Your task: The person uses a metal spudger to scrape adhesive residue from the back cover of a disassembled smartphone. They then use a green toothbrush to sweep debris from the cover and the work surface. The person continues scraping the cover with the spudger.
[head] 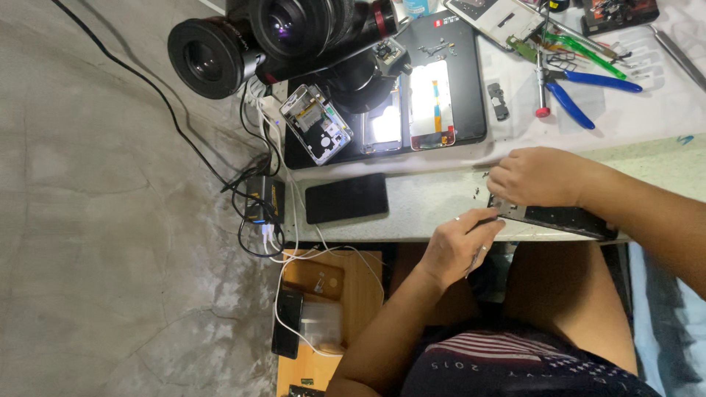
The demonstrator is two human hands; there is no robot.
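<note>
Even daylight, glaring lit panels; sharp
</note>
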